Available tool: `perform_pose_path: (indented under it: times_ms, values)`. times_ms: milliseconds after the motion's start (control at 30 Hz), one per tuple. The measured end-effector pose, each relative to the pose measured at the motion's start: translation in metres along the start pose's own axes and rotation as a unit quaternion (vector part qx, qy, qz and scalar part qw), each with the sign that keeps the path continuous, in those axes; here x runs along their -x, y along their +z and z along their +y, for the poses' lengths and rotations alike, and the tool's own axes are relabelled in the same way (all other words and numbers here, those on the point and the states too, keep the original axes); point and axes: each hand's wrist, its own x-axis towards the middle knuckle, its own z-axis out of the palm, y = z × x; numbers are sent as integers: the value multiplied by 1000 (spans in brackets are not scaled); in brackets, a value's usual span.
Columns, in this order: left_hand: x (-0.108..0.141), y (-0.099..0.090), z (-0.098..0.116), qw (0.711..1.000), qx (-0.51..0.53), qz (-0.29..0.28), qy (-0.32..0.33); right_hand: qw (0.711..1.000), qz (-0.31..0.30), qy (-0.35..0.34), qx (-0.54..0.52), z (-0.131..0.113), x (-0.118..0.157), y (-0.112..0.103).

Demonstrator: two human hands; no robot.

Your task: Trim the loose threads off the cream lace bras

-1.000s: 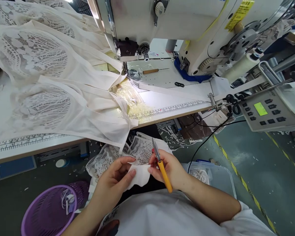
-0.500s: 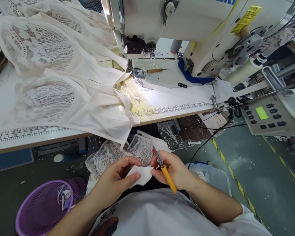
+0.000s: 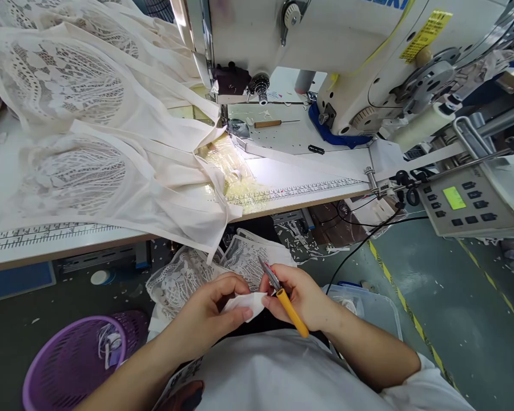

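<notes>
Table with printed ruler, scissors nearby

Holds left hand and right hand just apart, with left forearm and right forearm slanting inward from opposite sides. Pinches with left thumb stretched rightward on the near side of curled left fingers. Bends right fingers inward as well, aiming right thumb across toward the left hand.

The scissors had grey metal blades and a smooth orange handle, apparently plastic. The small white piece looked like matt cloth, the garments rougher openwork lace with smooth fabric, the basket purple plastic.
</notes>
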Motion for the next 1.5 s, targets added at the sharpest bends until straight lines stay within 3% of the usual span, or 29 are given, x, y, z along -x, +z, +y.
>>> perform_pose_path:
  times_ms: [133, 267, 367, 467, 567, 667, 1500]
  values:
    - [-3, 4, 3, 1000, -3, 14, -27, 999, -29, 6, 26, -3, -1, -4]
    - [-7, 5, 2, 999, 16, 12, -39, 988, -95, -5, 122, -3, -4, -19]
    - [-8, 5, 0, 999, 30, 11, -44, 957, -152, -24, 247, -2, -6, -36]
    - [-8, 4, 0, 998, 46, 8, -51, 907, -197, -22, 371, -1, -5, -49]
    - [-8, 4, -1, 998, 48, 16, -48, 869, -225, -20, 439, 0, 0, -55]
    - [-9, 5, -2, 997, 55, 19, -46, 851, -224, -15, 475, 0, 4, -55]
    - [-10, 6, -1, 993, 98, 10, -65, 836, -192, 12, 514, -9, 11, -50]
